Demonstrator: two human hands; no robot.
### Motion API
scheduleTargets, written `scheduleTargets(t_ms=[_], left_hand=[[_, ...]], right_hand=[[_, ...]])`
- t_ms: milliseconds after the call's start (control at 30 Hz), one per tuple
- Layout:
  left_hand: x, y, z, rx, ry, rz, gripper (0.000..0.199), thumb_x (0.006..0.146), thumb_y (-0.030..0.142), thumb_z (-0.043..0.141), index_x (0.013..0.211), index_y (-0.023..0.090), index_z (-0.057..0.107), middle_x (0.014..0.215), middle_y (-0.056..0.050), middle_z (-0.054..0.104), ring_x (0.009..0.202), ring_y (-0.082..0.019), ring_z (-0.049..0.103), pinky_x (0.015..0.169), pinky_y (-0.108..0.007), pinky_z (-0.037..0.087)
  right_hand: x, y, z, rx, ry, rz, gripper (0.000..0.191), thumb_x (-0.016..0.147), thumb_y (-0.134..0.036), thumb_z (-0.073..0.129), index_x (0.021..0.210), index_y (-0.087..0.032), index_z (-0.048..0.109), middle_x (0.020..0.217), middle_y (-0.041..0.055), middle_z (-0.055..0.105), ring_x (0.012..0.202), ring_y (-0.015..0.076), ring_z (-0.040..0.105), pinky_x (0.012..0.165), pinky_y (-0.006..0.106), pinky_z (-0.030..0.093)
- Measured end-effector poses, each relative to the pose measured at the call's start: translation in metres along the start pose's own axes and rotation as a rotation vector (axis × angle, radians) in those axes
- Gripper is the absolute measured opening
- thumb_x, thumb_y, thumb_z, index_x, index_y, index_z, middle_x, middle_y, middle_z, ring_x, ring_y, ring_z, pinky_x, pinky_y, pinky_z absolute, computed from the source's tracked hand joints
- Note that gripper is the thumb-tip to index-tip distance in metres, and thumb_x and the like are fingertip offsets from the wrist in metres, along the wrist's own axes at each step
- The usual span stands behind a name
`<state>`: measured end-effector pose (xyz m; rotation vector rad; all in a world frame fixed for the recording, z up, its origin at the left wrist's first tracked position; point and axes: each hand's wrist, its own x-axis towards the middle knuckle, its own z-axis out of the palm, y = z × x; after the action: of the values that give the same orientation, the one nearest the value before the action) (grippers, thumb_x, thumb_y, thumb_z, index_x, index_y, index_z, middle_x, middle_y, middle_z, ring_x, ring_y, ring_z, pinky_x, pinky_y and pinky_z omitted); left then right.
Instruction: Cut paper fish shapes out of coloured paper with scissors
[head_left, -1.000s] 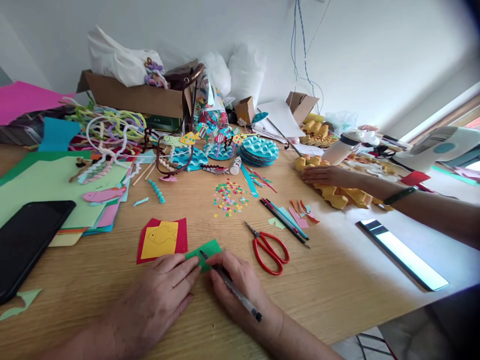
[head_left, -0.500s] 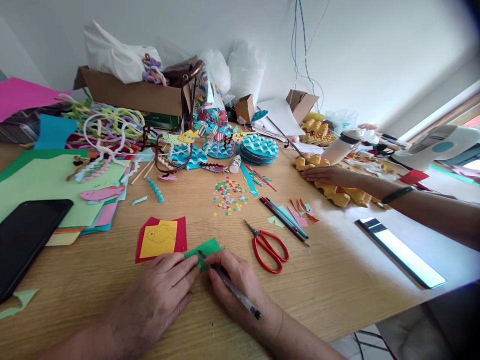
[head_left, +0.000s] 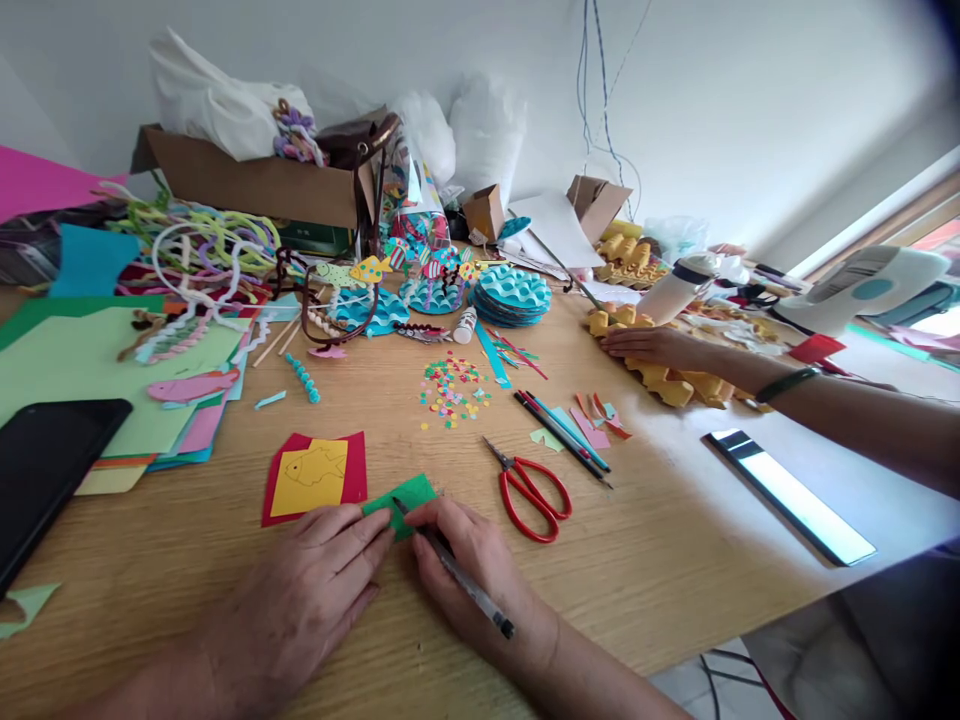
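A small green piece of paper lies on the table in front of me. My left hand rests flat with its fingers stretched out, the fingertips pressing the paper's left end. Pinched in my right hand is a pen with a clear barrel and dark cap end, its tip on the green paper. Just beyond my left hand sits a yellow paper with a fish outline, on top of a red paper. Red-handled scissors lie to the right of my right hand, blades partly apart.
Confetti dots, pens and paper scraps lie beyond the hands. Coloured sheets and a black phone are at left. At right, another person's hand touches yellow egg-carton pieces near a second phone.
The view has turned slightly, so everything sits a little further left. Both hands, the pen and the green paper keep nearly the same positions relative to each other.
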<state>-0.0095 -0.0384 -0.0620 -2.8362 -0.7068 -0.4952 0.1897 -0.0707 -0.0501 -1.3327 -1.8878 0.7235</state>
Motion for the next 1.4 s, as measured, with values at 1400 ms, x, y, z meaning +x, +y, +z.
scheduleTargets(t_ms=[1400], left_hand=[[0.0036,-0.0014,-0.0042,0.028,0.018,0.016,0.032,0.093,0.022,0.04,0.112,0.018,0.065,0.113,-0.001,0.07,0.1,-0.021,0.059,0.084,-0.033,0.047]], right_hand=[[-0.0029,0.0016,0.0002,-0.028,0.096,0.044,0.014,0.08,-0.011,0.044,0.087,-0.018,0.054,0.069,0.0011,0.06,0.06,0.0135,0.056,0.057,0.023,0.043]])
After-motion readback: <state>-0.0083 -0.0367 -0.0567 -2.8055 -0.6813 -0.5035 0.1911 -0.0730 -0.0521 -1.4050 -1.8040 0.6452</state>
